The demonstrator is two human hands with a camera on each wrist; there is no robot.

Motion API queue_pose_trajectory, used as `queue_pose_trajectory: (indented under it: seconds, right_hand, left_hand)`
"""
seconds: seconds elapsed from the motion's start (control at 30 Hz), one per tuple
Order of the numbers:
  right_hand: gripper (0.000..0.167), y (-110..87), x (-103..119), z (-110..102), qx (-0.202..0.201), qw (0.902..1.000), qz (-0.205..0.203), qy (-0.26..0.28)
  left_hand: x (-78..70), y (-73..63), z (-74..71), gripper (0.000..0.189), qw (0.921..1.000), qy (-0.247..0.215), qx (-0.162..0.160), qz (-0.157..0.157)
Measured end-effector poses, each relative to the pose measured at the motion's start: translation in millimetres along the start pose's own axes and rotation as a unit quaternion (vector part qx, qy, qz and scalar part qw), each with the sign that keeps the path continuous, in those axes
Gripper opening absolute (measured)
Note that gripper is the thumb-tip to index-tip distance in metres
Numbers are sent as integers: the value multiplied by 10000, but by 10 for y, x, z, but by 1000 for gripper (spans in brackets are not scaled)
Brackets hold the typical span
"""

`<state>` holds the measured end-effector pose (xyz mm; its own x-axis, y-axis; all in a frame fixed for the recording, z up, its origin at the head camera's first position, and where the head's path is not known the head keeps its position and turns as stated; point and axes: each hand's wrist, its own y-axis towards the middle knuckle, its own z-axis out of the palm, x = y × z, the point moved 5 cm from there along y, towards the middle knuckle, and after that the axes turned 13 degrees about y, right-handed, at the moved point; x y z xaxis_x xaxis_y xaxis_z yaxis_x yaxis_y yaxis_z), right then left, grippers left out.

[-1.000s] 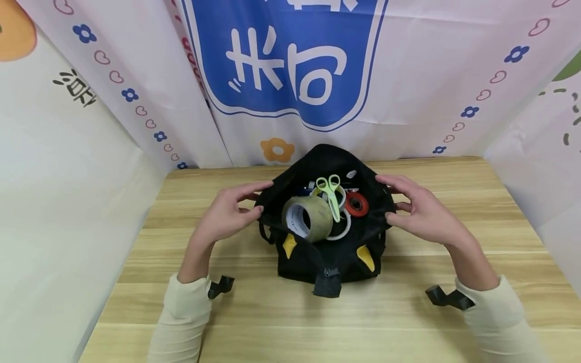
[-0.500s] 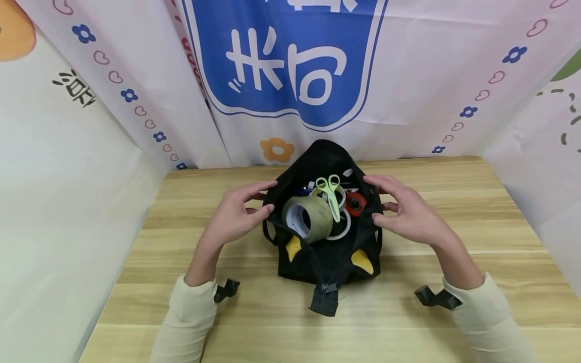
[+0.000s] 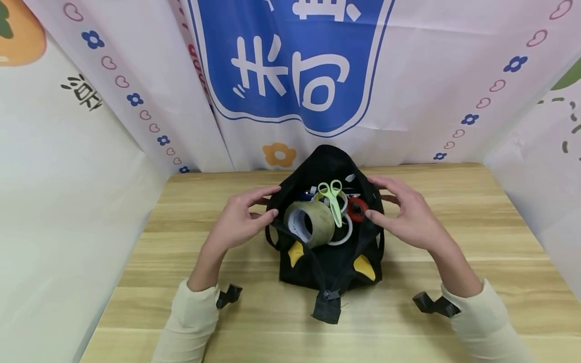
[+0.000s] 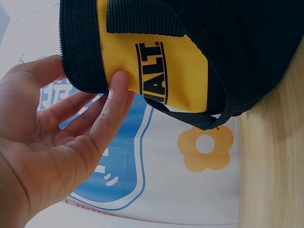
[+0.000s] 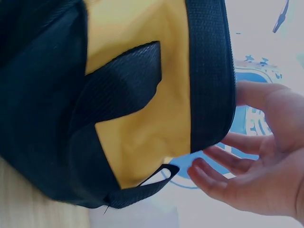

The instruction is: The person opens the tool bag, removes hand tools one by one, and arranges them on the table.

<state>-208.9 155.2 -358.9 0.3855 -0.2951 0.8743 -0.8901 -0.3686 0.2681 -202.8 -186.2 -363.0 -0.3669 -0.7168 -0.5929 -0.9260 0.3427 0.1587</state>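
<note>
A black tool bag [image 3: 297, 277] with yellow patches stands open-mouthed on the table. Inside it lie a large roll of packing tape [image 3: 323, 226], pale green scissors [image 3: 335, 201] and a red tape roll [image 3: 354, 214], with narrower rings and small tools partly hidden beneath. My left hand [image 3: 238, 222] touches the left rim with thumb and fingertips. At the right rim, my right hand [image 3: 408, 214] does likewise. In the left wrist view, fingers [image 4: 114, 102] lie against the yellow lettered panel. The right wrist view shows fingertips at the zippered edge [image 5: 213, 76].
A wood-grain table [image 3: 218, 327] carries the bag. Behind it hangs a white cloth backdrop [image 3: 408, 111] with a blue emblem, close to the bag's back. A zipper tab [image 3: 328, 308] sticks out at the bag's front, and strap handles [image 4: 204, 121] hang along its sides.
Both hands have moved inward, the right one further, and the bag's mouth has narrowed between them. Its front zipper tab has shifted toward me. The contents keep their arrangement.
</note>
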Motion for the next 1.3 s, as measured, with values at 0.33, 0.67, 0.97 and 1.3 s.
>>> queue_pose_trajectory:
  seconds: [0.33, 0.67, 0.97, 1.3]
  right_hand:
    - [64, 171, 267, 117, -213, 9984, -497, -186]
    - [66, 437, 353, 389, 534, 9972, -512, 145]
    - [61, 604, 282, 573, 1011, 9939, -387, 214]
    - [57, 695, 204, 720, 1215, 9918, -252, 318]
  left_hand:
    - [17, -6, 7, 51, 9999, -42, -56, 78]
    - [15, -8, 1, 50, 10000, 33, -47, 59]
    - [21, -22, 6, 49, 10000, 16, -47, 38]
    - [13, -23, 1, 49, 10000, -25, -34, 46]
